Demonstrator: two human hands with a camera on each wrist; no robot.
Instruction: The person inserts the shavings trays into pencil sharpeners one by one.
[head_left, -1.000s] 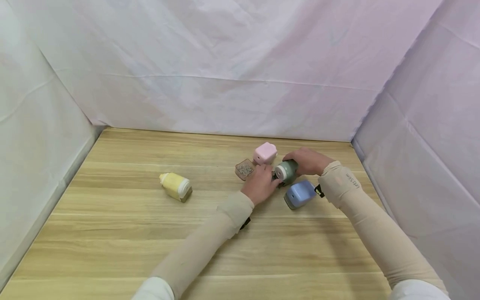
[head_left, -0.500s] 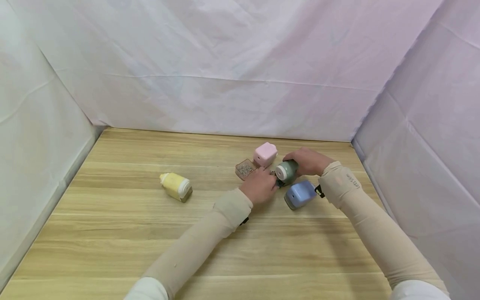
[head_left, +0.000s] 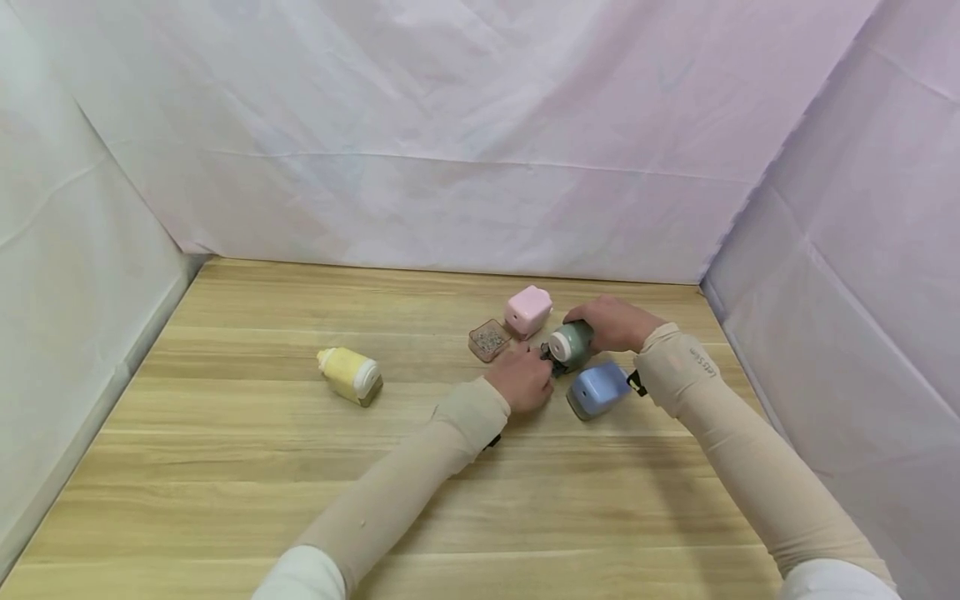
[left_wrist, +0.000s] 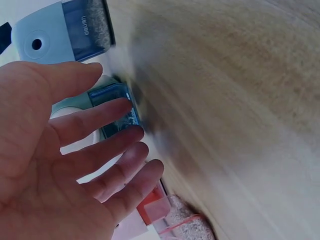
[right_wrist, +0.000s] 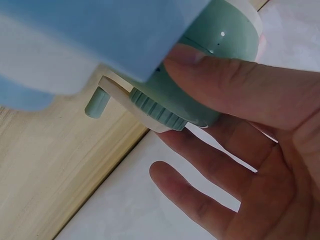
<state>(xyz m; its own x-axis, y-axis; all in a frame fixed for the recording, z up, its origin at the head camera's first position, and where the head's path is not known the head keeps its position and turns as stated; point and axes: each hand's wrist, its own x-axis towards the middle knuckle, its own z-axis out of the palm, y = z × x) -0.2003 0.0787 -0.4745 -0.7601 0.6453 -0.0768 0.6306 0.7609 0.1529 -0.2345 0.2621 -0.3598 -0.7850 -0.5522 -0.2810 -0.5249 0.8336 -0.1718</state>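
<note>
My right hand (head_left: 617, 323) grips a green crank pencil sharpener (head_left: 576, 343), thumb on one side and fingers on the other. Its crank handle (right_wrist: 120, 95) shows in the right wrist view. A dark see-through drawer (head_left: 553, 360) is at the green sharpener's base. My left hand (head_left: 520, 379) is just left of it, fingers extended and holding nothing in the left wrist view. A blue pencil sharpener (head_left: 600, 388) stands close by on the right. Behind the left hand are a pink pencil sharpener (head_left: 528, 310) and a clear pinkish drawer (head_left: 489, 342) containing grey shavings.
A yellow pencil sharpener (head_left: 349, 375) stands apart on the left of the wooden table (head_left: 247, 467). White cloth (head_left: 450, 150) hangs behind the table and along both sides.
My left fingers have come away from the green sharpener's drawer and drawn slightly back, leaving more of that drawer visible. The right hand keeps its hold on the green sharpener.
</note>
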